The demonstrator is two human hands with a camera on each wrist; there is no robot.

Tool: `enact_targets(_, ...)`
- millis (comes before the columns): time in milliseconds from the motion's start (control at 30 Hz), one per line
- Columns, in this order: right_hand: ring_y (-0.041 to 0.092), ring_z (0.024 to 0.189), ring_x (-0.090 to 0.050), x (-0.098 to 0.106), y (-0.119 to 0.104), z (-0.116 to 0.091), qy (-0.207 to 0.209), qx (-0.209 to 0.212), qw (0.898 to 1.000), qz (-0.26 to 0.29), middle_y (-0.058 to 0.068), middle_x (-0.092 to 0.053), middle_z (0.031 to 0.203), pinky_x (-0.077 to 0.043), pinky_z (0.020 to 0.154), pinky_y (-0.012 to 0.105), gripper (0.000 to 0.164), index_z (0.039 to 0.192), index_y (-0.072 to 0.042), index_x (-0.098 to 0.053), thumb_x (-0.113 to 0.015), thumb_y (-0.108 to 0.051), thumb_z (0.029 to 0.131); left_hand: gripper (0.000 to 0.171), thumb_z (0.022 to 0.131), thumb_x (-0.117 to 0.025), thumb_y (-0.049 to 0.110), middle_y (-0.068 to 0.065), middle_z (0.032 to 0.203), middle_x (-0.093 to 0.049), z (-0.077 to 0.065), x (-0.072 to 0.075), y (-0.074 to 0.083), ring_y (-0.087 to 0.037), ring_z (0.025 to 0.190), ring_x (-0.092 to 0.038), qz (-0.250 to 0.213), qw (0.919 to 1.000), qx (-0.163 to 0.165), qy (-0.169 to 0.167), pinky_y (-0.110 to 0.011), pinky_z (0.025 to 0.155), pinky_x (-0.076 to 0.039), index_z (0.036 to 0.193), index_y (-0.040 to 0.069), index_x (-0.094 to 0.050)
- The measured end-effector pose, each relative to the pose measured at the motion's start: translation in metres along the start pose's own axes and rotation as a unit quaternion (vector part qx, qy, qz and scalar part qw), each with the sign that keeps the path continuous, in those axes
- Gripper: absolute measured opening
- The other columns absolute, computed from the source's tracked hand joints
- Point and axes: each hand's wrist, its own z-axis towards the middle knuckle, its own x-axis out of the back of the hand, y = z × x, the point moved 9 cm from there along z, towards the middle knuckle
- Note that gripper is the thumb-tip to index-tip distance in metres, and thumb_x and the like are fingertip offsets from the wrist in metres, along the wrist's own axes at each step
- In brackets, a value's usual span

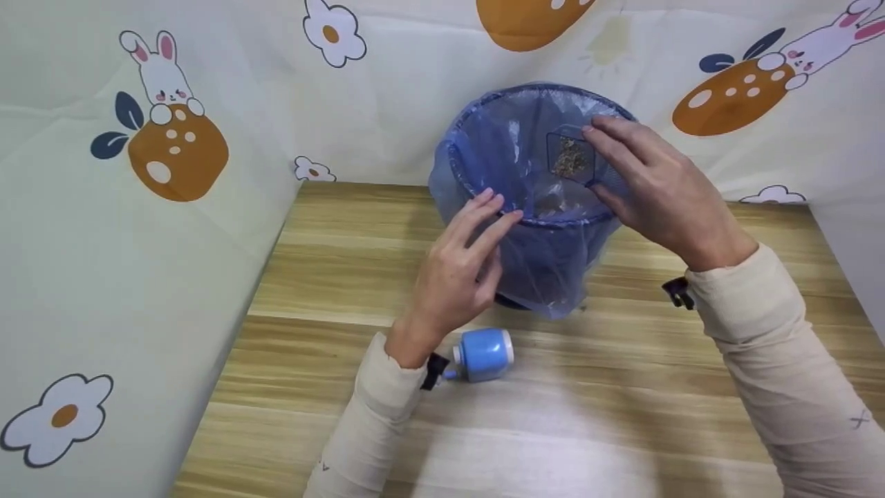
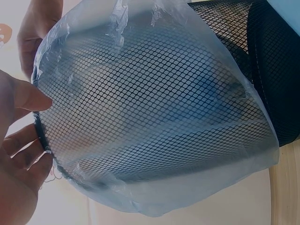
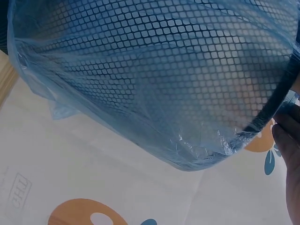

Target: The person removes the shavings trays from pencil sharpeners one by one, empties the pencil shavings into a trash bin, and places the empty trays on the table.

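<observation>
A round black mesh waste bin [image 2: 140, 93], lined with a translucent blue bag [image 1: 546, 277], stands on the table. My left hand [image 1: 456, 266] holds its near left rim, fingers over the edge and thumb against the outside. Over the bin's opening, my right hand [image 1: 653, 183] pinches a small clear plastic box [image 1: 550, 153] by its side, tilted. Fine brown shavings [image 1: 571, 159] lie inside the box. Below the left hand, a blue and white crank pencil sharpener [image 1: 485, 354] lies on the table. Only part of the right hand shows at the edge of the right wrist view.
The wood-grain table [image 1: 332, 290] ends at a cloth-covered wall [image 1: 387, 111] behind the bin, printed with rabbits, orange fruit and flowers. More of this cloth [image 1: 138, 277] rises along the left side, and a pale panel borders the right.
</observation>
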Motion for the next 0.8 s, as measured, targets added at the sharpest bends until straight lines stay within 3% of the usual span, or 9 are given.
enact_targets(167, 0.035, 0.123, -0.047, 0.000, -0.004, -0.001, -0.002, 0.018, 0.999, -0.026, 0.019, -0.044, 0.138, -0.041, 0.101, 0.045, 0.067, 0.137, -0.001, -0.043, -0.074, -0.005, 0.077, 0.044, 0.085, -0.050, 0.000, -0.014, 0.133, -0.050, 0.000, 0.001, 0.000, -0.022, 0.133, -0.037, 0.000, 1.0000, -0.002, 0.002, -0.031, 0.110, -0.030, 0.128, 0.008, -0.056)
enact_targets(533, 0.038, 0.118, -0.050, 0.007, -0.010, 0.000, 0.052, 0.046, 0.997, -0.016, 0.018, -0.048, 0.135, -0.041, 0.101, 0.044, 0.064, 0.134, -0.004, -0.048, -0.072, 0.001, 0.075, 0.045, 0.084, -0.049, -0.003, -0.014, 0.132, -0.051, 0.000, 0.001, 0.001, -0.022, 0.133, -0.037, -0.004, 1.0000, -0.007, 0.004, -0.031, 0.110, -0.030, 0.128, 0.007, -0.056)
enact_targets(800, 0.038, 0.121, -0.048, 0.007, -0.013, 0.000, 0.058, 0.060, 0.996, -0.023, 0.019, -0.046, 0.136, -0.038, 0.104, 0.042, 0.064, 0.134, -0.003, -0.048, -0.073, 0.000, 0.075, 0.043, 0.085, -0.049, -0.001, -0.015, 0.132, -0.051, 0.000, 0.001, 0.001, -0.022, 0.133, -0.037, 0.000, 1.0000, -0.003, 0.001, -0.031, 0.111, -0.029, 0.127, 0.007, -0.057)
